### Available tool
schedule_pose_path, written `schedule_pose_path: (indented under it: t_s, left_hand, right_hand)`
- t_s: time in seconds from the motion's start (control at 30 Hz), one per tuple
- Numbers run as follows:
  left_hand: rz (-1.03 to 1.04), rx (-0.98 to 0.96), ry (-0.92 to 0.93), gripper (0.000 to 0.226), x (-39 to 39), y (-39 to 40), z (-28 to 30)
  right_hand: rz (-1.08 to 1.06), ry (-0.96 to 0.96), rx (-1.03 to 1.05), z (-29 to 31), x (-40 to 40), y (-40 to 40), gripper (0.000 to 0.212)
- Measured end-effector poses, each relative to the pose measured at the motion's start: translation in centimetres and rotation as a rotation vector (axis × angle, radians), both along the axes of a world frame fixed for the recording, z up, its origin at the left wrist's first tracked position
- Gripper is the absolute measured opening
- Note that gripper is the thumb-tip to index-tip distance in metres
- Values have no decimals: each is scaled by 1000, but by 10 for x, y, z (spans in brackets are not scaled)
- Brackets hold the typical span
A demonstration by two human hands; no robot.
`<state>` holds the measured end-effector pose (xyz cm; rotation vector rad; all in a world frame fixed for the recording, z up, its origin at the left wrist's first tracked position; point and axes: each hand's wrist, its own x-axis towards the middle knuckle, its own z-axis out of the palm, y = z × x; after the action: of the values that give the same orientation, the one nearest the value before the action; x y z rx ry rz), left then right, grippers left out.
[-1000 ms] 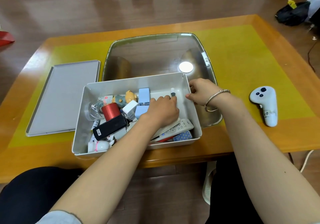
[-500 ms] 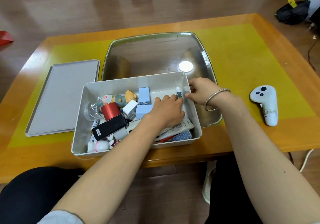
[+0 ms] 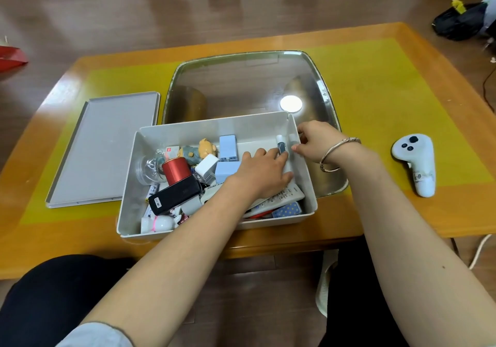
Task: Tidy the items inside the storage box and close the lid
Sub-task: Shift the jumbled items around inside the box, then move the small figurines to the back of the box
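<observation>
Storage box (image 3: 308,185) open on counter (image 3: 375,83), cluttered. Left hand (image 3: 261,173) inside it, palm down, fingers (image 3: 271,154) fairly straight, tips touching a small grey-and-white stick (image 3: 281,145) by the right wall. Right hand (image 3: 318,139) at the box's far right corner, fingers curled over the rim, bracelet (image 3: 332,156) on wrist. Left of left-hand fingers: blue blocks (image 3: 228,146), white charger (image 3: 206,166), red tin (image 3: 175,170), black power bank (image 3: 174,195). White remote (image 3: 279,197) under the palm. Grey lid (image 3: 104,148) well left of box, flat. White controller (image 3: 414,164) right of right hand.
</observation>
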<state>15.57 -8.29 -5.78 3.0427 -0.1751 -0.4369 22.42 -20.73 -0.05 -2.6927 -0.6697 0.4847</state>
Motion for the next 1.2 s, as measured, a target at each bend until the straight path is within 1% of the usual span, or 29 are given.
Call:
schedule_pose_path:
  t_s: [0.07,0.2,0.33,0.4,0.47,0.5,0.57,0.63,0.7,0.77,0.87,0.97,1.03,1.2]
  left_hand:
    - [-1,-3,-20,61,-2,1,2]
    - [-8,3,-193,56,-12,5,9]
    - [1,41,-242,55,-28,25,17]
    - [5,42,-258,56,-38,39,21]
    - [10,53,-285,56,-49,53,25]
    - [9,71,-290,56,-54,60,26]
    - [25,93,-280,53,-59,73,26]
    - [90,75,-251,49,-61,87,27]
    - [130,68,-201,44,-62,97,26]
    - [124,77,-135,47,-64,102,24]
    - [133,11,-66,58,-65,105,20]
    - [129,-42,-43,62,-63,110,17]
    - [118,-68,-75,60,-60,113,15]
    - [144,-223,-135,45,-54,117,12]
  right_hand:
    - [-10,-9,-7,-1,1,1,28]
    - [-89,-53,15,0,2,4,31]
    - [-169,-195,12,0,-4,13,42]
    - [-144,-266,50,0,-8,17,46]
    - [-71,-297,151,1,-12,21,42]
    - [-20,-294,192,2,-13,23,39]
    - [89,-222,228,1,-18,27,34]
    - [172,-116,195,-3,-24,33,31]
    - [208,-51,135,-9,-29,38,29]
    - [224,-8,82,-16,-33,42,29]
    - [233,42,20,-23,-39,49,34]
    - [252,35,7,-31,-46,56,44]
    - [265,35,32,-34,-50,60,49]
    - [300,-43,-26,-40,-50,68,42]
